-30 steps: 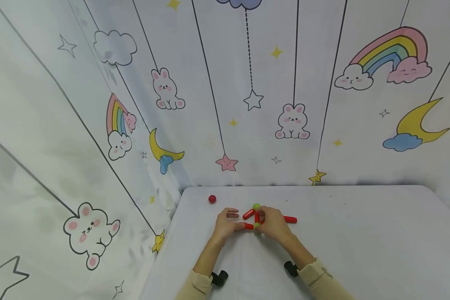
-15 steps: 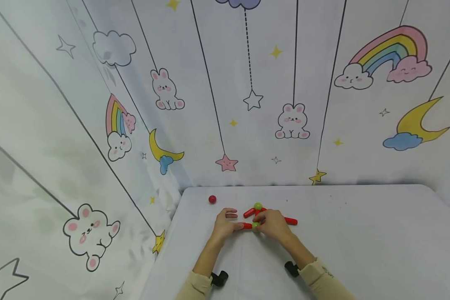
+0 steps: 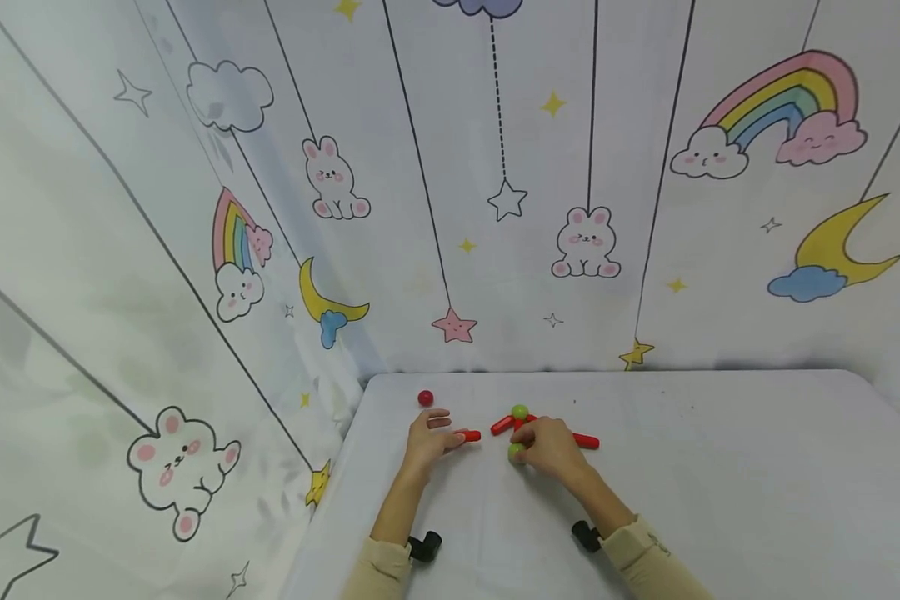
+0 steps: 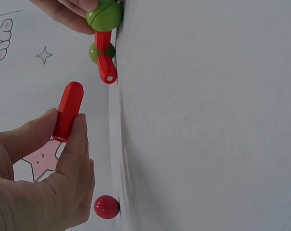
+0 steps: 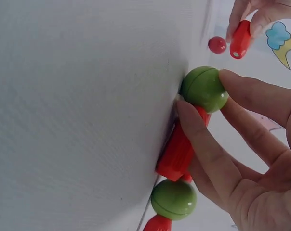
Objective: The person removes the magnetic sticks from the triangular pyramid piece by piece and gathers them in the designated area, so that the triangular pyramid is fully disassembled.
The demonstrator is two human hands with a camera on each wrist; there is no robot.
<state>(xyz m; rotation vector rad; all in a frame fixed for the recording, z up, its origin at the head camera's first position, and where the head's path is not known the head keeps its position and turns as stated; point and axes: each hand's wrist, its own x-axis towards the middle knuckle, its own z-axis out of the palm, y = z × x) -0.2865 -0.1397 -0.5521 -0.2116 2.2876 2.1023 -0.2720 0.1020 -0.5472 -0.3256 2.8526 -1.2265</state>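
- The left hand [image 3: 424, 443] pinches a loose rod [image 3: 471, 436] between thumb and fingers; the left wrist view shows it raised off the bench [image 3: 720, 483], which the head view alone cannot settle.
- The right wrist view shows a pale hole in the loose rod's end, facing that camera.
- The right hand [image 3: 555, 446] grasps the near green ball [image 3: 514, 453] by thumb and fingertips. In the right wrist view a thick rod [image 5: 177, 150] shows just below that ball.
- Low in the same view sits a lower green ball [image 5: 173, 199] with a lower rod [image 5: 157, 224] under it; it cannot be surely matched in the head view.
- The head view shows the far green ball [image 3: 520, 412], a left rod [image 3: 502, 426] angling from it and a right rod [image 3: 587, 442] jutting past the right hand.
- The red ball [image 3: 425, 398] lies near the bench's far left corner, beyond the left hand.
- A wall sheet [image 3: 510, 283] hangs just behind the far edge. Bare bench separates the loose rod from the near green ball; a broad stretch runs right of the right rod.
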